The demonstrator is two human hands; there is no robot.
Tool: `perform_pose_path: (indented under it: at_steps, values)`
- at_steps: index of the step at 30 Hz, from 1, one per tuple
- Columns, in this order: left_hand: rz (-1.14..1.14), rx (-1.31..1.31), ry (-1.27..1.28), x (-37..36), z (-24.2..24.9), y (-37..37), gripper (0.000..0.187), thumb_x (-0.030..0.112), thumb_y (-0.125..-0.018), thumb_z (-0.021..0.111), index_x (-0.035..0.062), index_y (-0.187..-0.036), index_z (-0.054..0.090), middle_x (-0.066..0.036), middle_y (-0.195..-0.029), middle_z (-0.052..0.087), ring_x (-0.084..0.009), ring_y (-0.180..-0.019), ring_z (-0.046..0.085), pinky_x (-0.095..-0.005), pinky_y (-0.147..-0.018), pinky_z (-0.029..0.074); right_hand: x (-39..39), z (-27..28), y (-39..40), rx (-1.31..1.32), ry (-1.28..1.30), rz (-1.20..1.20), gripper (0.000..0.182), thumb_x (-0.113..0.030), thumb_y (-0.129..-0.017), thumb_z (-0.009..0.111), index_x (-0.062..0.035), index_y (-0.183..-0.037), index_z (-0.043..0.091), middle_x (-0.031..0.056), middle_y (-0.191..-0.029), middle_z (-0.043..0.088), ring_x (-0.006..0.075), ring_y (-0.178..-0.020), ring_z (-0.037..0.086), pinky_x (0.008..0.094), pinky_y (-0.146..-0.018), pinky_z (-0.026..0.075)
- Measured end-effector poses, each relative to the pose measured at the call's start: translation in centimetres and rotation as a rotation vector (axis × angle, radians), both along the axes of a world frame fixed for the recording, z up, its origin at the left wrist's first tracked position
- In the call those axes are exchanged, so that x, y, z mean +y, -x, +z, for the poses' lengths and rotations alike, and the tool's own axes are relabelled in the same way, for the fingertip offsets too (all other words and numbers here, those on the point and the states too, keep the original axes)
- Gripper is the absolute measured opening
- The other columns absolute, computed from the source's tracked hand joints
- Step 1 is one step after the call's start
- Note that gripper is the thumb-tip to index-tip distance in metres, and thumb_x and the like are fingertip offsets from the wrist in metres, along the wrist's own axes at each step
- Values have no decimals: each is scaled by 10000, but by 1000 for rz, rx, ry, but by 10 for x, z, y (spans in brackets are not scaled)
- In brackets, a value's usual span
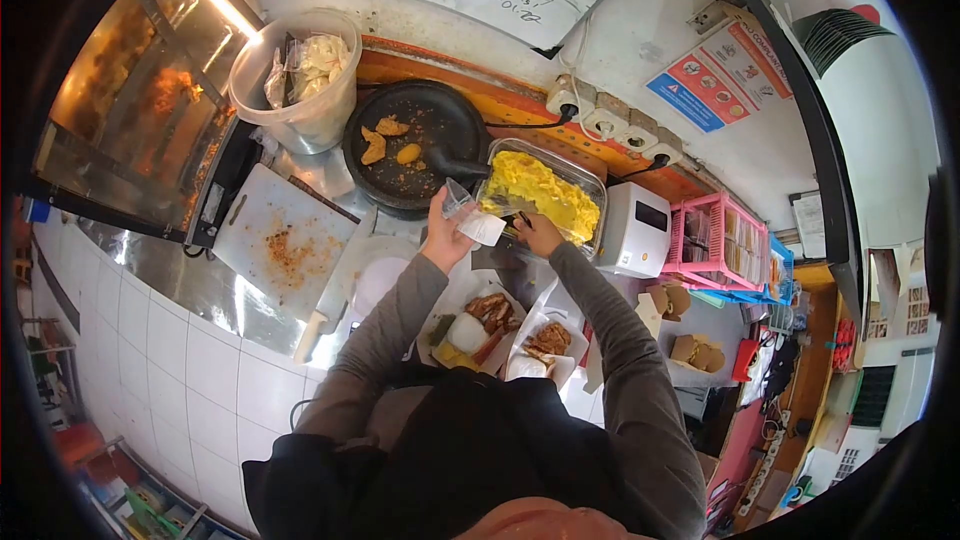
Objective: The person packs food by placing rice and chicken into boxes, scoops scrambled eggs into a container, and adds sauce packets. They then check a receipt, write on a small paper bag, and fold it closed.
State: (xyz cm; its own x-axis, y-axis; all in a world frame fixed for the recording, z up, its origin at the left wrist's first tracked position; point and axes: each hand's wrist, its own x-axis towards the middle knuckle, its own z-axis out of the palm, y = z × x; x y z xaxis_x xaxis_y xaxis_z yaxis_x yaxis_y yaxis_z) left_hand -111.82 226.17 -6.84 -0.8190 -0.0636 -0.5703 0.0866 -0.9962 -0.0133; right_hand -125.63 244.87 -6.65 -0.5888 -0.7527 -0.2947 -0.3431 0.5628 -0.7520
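Note:
My left hand [441, 237] is closed around a small clear plastic cup [457, 199], with a white piece like paper or a lid [483, 229] beside it. My right hand [541, 236] grips a dark-handled utensil, probably a spoon [522, 218], at the near edge of a clear tray [603, 228]. Bright yellow soft food [540, 190] fills that tray; the utensil's tip is hard to make out. Below my hands lie two open food boxes: one [431, 321] with white rice and browned meat, the other [575, 348] with rice and a fried piece.
A black stone mortar [372, 178] holds a pestle [455, 166] and fried bits. Left of it are a tub of packets [298, 125], a crumb-strewn cutting board [250, 225] and a knife [318, 325]. A white device [635, 230] and pink basket [690, 240] stand right.

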Motion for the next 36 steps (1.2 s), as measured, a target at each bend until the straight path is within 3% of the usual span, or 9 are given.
perform_pose_path:
  at_steps: [3,6,9,12,16,25,36]
  values:
    - [20,30,13,4,0,-1,828,587,-754,685,-78,-1207,491,-175,-1175,558,-322,-1090,552,-439,-1013,421,1,11,-7,-172,22,-64,257,-278,-986,493,-95,-808,529,-5,-631,503,100,-479,437,283,-451,362]
    - [3,65,3,3,2,-6,854,589,-756,686,-82,-1243,479,-174,-1233,549,-312,-1129,541,-430,-1035,407,4,15,-8,-848,141,-329,215,-259,-988,495,-166,-799,457,-53,-604,424,52,-414,294,240,-386,227]
    - [-29,88,21,3,0,-10,859,606,-763,669,-77,-1253,488,-164,-1263,551,-302,-1155,536,-421,-1044,397,7,18,-12,-998,224,-376,205,-245,-992,493,-194,-815,404,-71,-596,369,37,-420,227,225,-382,178]
    - [-66,81,72,6,5,-13,831,625,-776,642,-58,-1233,523,-147,-1258,565,-289,-1154,540,-415,-1042,395,15,18,-13,-1070,273,-369,201,-240,-999,489,-196,-822,405,-70,-602,373,44,-420,235,225,-382,189]
    - [-97,65,202,13,10,-17,799,654,-791,600,-25,-1210,567,-126,-1245,580,-273,-1149,546,-406,-1028,402,36,17,-5,-999,227,-322,176,-245,-999,495,-193,-847,425,-64,-606,380,41,-426,244,220,-386,198]
    - [-186,119,219,37,20,-23,823,684,-832,517,-9,-1276,534,-99,-1205,590,-251,-1103,558,-395,-1008,407,79,43,-8,-856,109,-394,159,-234,-984,530,-140,-866,480,-58,-610,405,47,-435,265,230,-409,225]
    - [-259,172,291,54,-1,-15,622,579,-892,518,86,-1271,507,-54,-1161,598,-211,-1058,567,-390,-940,438,119,64,-8,-811,46,-340,166,-234,-1000,493,-149,-860,470,-63,-602,366,47,-447,261,243,-415,205]
